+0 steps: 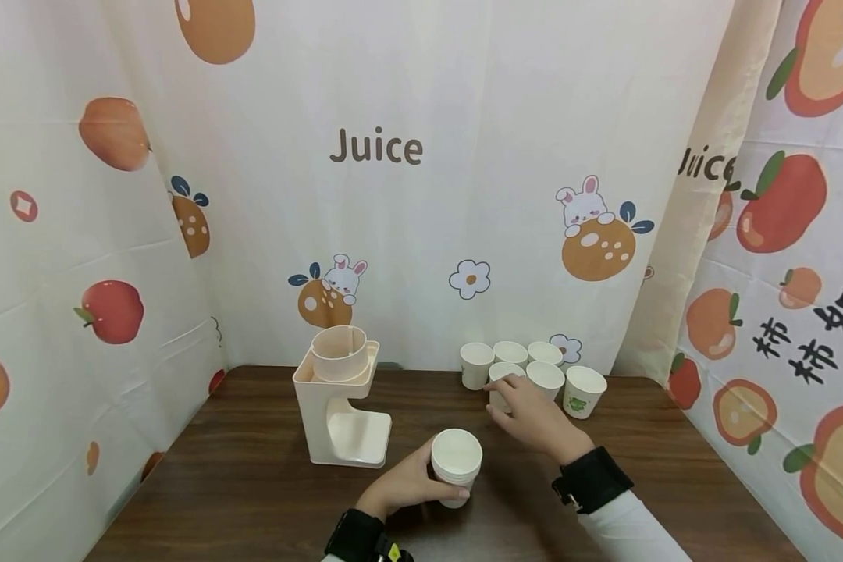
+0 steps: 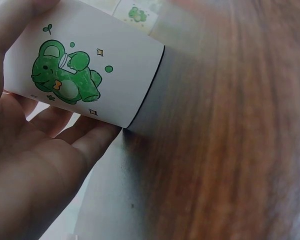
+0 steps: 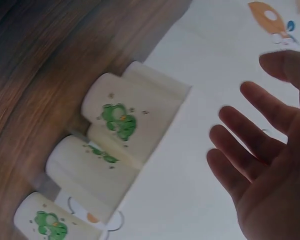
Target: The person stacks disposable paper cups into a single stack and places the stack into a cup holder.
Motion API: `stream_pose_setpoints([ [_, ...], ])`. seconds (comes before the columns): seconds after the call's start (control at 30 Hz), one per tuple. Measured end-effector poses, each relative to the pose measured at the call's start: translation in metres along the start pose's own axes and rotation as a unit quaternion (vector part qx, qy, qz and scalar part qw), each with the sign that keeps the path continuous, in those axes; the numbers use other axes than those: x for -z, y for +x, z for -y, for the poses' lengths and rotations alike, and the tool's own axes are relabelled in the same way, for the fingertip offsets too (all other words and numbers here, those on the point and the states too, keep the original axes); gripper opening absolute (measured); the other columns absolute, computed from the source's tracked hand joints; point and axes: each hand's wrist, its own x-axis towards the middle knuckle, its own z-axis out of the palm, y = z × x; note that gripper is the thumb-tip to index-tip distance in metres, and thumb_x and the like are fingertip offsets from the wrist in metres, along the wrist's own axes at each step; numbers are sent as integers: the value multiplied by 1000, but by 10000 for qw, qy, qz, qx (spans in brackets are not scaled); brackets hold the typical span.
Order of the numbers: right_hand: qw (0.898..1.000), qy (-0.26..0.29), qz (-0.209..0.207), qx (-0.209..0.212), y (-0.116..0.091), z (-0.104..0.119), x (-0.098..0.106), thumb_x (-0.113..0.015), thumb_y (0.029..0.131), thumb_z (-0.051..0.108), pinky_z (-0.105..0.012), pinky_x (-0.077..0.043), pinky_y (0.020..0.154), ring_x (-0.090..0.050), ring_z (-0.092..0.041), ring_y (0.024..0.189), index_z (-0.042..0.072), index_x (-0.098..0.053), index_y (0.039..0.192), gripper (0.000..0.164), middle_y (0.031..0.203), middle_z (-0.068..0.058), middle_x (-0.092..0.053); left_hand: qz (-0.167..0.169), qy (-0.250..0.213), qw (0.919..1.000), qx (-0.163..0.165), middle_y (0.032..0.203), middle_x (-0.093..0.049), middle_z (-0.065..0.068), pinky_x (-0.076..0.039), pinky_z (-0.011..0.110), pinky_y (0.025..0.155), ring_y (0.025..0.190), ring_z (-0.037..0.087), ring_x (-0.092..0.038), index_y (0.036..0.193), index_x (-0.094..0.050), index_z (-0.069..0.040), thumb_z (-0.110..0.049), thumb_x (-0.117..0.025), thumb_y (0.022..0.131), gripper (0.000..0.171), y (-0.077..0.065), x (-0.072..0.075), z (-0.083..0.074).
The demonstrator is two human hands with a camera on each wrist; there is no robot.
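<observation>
My left hand grips a small stack of white paper cups, several rims showing one just above another. In the left wrist view the lowest cup has a green bear print, and fingers and thumb curl round it. My right hand is held over the front of a group of white paper cups at the back right, nearest the front-left cup. The right wrist view shows this hand's fingers spread and apart from the printed cups, with nothing held.
A cream machine with a round cup-like top stands on the dark wooden table, left of the stack. One cup stands at the right end of the group. A fruit-printed curtain hangs behind the table, with more at both sides.
</observation>
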Motion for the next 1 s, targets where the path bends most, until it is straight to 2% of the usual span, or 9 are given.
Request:
stream_pose_setpoints([
  [0.13, 9990, -59, -260, -356, 7, -6, -5, -69, 95, 16, -44, -52, 87, -59, -29, 111, 4, -67, 119, 28, 117, -12, -63, -19, 13, 10000, -8, 130, -57, 0, -39, 45, 102, 119, 20, -54, 149, -37, -17, -13, -83, 83, 81, 0, 0, 0],
  [0.27, 9969, -116, -625, -466, 13, -12, -13, -70, 94, 15, -45, -52, 87, -60, -32, 108, 1, -67, 118, 28, 115, -16, -62, -22, 32, 10000, 4, 131, -56, 0, -39, 46, 102, 120, 20, -54, 150, -37, -17, -13, -83, 83, 81, 0, -1, -1],
  [0.4, 9952, -219, -736, -599, 18, -20, -20, -70, 94, 16, -47, -52, 88, -60, -34, 108, 1, -68, 118, 28, 114, -17, -62, -57, 60, 9999, 64, 131, -56, -1, -38, 47, 103, 120, 19, -54, 150, -37, -17, -14, -83, 83, 82, 0, 0, -1],
  [0.57, 9937, -295, -690, -837, 22, -30, -27, -71, 93, 18, -51, -50, 90, -59, -38, 109, 2, -68, 119, 30, 116, -20, -61, -78, 97, 9999, 79, 131, -56, -1, -37, 47, 104, 120, 19, -53, 150, -37, -16, -15, -84, 82, 82, 0, 0, 0],
  [1.0, 9889, -551, -47, -1376, 34, -50, -37, -65, 97, 35, -54, -49, 91, -54, -40, 112, 3, -64, 129, 45, 121, -24, -57, -32, 52, 10000, -9, 130, -57, -1, -38, 46, 103, 120, 19, -54, 150, -38, -17, -15, -84, 82, 82, 0, -1, 1],
])
